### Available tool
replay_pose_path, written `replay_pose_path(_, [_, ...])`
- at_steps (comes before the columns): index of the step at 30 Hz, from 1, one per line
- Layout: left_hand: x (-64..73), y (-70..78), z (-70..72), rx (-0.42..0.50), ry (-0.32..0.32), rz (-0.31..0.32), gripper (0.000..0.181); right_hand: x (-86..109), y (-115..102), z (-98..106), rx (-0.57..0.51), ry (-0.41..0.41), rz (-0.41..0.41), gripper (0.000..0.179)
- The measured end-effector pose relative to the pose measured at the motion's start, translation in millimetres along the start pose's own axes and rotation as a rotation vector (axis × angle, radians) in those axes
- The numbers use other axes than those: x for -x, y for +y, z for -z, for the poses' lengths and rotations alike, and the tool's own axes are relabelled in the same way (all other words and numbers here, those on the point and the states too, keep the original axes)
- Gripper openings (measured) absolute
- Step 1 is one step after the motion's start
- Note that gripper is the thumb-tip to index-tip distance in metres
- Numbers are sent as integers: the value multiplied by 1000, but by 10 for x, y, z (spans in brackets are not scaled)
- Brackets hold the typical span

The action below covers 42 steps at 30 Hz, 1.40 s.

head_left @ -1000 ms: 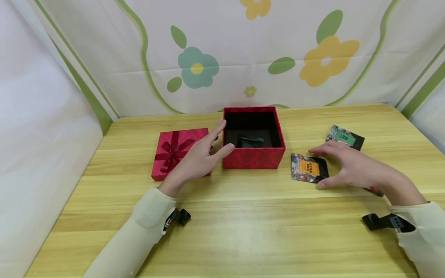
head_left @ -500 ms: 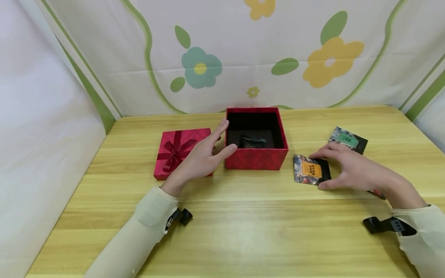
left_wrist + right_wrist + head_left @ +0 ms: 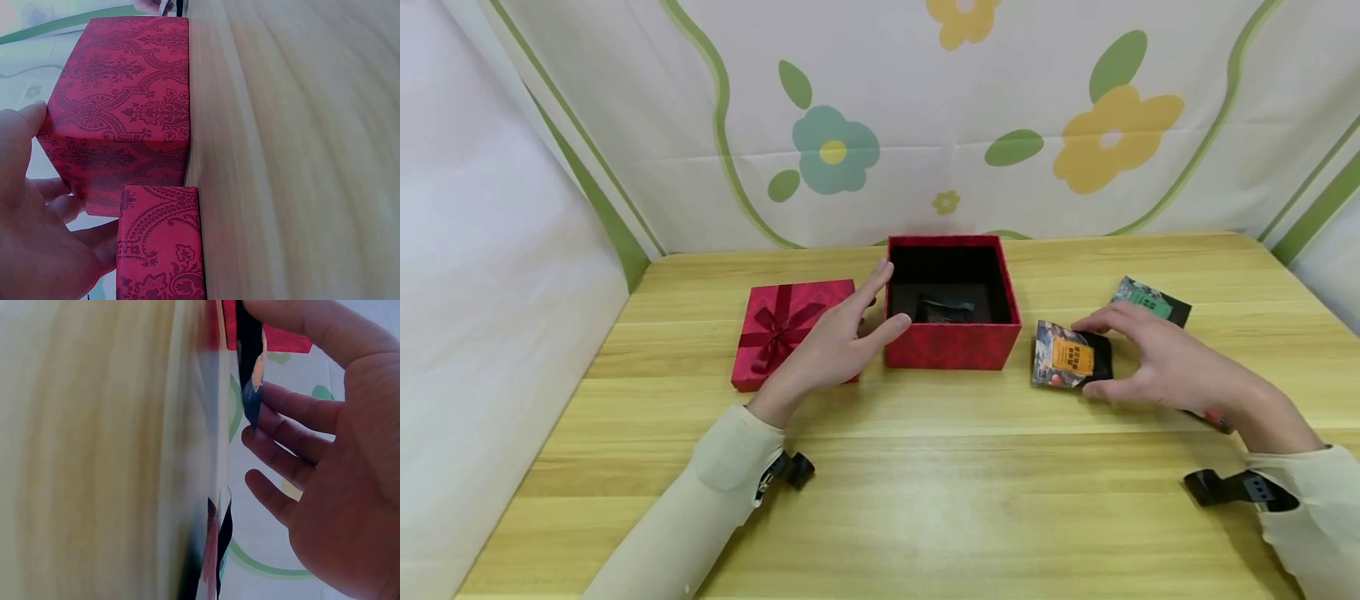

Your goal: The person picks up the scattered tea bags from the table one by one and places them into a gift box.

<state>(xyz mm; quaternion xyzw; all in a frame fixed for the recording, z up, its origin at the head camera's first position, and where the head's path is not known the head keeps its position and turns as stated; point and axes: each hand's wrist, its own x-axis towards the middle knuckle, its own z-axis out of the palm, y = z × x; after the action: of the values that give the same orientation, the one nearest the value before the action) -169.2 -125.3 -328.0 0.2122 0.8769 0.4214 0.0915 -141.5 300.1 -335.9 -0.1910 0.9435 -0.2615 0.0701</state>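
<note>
My left hand (image 3: 831, 343) rests its thumb and fingertips against the left side of a red patterned gift box (image 3: 953, 347), fingers fairly straight. The box stands uncovered, and a dark packet (image 3: 943, 311) lies on its black floor. My right hand (image 3: 1176, 358) pinches a black foil packet with an orange label (image 3: 1072, 357) between thumb and fingers. In the right wrist view this packet (image 3: 250, 362) stands off the tabletop, seen edge-on. Partly behind the right hand lies a green-labelled packet (image 3: 1152, 302). Another packet (image 3: 1213, 419) shows beneath the right wrist.
The red box lid (image 3: 775, 337) with a dark ribbon bow lies left of the box, partly under the left hand. Wooden tabletop (image 3: 925, 492) stretches across the front. Behind it hangs a white flowered cloth (image 3: 925, 108).
The right hand's fingers have closed on the orange-labelled packet, which has come up slightly and tilted. The left hand stays at the box.
</note>
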Motion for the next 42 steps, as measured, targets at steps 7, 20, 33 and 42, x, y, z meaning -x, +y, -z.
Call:
replay_pose_path(7, [24,0,15,1,2,-2,80,-9,-44,27,-27,64,37,74])
replay_pose_path(20, [10,8,11,-7,-1,5,80,-78,-158,225,-15,157,127,74])
replay_pose_path(33, [-8,4,5,-16,-1,-1,80,-257,-352,388,-12,193,124,68])
replay_pose_path(42, [5,-13,27,-9,3,5,80,-462,-544,458,-38,197,158,67])
